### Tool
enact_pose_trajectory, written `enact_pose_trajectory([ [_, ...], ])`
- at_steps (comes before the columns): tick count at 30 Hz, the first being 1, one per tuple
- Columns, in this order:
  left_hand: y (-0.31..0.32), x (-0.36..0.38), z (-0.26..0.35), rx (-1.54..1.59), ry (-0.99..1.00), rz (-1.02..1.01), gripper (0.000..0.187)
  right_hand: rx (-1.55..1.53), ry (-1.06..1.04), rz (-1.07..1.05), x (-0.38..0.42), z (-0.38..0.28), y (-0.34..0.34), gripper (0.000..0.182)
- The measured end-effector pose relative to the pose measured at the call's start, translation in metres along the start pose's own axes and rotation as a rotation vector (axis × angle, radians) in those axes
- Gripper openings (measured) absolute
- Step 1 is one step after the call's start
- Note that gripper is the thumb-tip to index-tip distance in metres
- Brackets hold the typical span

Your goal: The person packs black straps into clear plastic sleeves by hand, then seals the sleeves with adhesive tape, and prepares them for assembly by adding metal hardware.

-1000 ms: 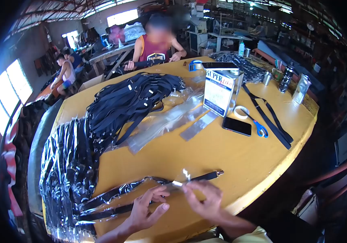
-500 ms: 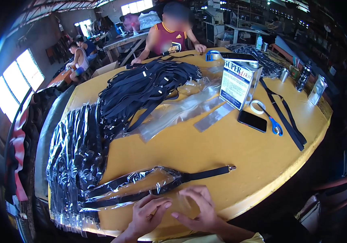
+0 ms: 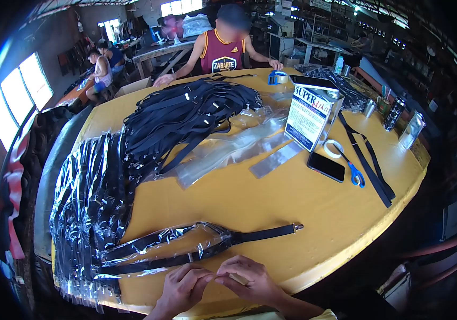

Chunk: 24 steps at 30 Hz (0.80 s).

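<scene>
At the bottom centre of the frame, the left hand (image 3: 184, 287) and the right hand (image 3: 251, 280) meet over the near edge of the yellow table (image 3: 249, 202), fingers curled and fingertips together. Whether they pinch anything between them is too small to tell. Just above them, in the lower centre, lies a black strap with a metal clip (image 3: 267, 233) — its clip end points right, while its two left-hand lengths run inside clear plastic toward the lower left. There they reach a thick row of plastic-wrapped straps (image 3: 90, 208) at the table's left side. Above that row, left of centre, sits a heap of unwrapped black straps (image 3: 185, 117), with flat clear plastic sleeves (image 3: 228, 152) beside it. Right of the sleeves stands a rectangular can (image 3: 308, 118) with a phone lying on its top; near its base are a second phone (image 3: 326, 167), a roll of white tape (image 3: 334, 149) and blue-handled scissors (image 3: 357, 176). Another black strap (image 3: 369, 160) lies at the right — two metal containers stand beyond it. At the top centre, a person in a maroon jersey (image 3: 223, 53) sits across the table.
</scene>
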<state>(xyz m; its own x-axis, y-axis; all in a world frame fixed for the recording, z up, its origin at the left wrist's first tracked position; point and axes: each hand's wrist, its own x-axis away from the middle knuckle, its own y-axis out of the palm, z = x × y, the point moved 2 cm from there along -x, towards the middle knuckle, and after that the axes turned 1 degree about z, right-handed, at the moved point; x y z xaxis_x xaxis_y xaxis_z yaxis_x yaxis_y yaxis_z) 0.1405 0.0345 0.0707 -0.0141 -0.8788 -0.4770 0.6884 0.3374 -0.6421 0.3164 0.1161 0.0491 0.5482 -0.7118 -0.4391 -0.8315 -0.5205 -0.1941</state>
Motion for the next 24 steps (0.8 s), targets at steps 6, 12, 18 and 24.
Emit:
enact_pose_trajectory([
  [6,0.005,0.005,-0.007,-0.103,0.116,0.108,0.013,-0.057,0.059,0.073,0.000,-0.009,0.006,0.012],
  [12,0.021,0.007,-0.005,0.020,0.080,0.216,0.018,-0.049,-0.031,0.139,0.002,-0.010,0.010,0.014],
  [18,0.034,0.013,0.001,0.188,-0.039,0.294,0.033,-0.035,-0.029,0.163,0.004,-0.011,0.013,0.012],
  [24,0.030,0.017,-0.005,0.147,-0.075,0.156,0.030,-0.005,-0.028,0.170,0.006,-0.008,0.012,0.019],
])
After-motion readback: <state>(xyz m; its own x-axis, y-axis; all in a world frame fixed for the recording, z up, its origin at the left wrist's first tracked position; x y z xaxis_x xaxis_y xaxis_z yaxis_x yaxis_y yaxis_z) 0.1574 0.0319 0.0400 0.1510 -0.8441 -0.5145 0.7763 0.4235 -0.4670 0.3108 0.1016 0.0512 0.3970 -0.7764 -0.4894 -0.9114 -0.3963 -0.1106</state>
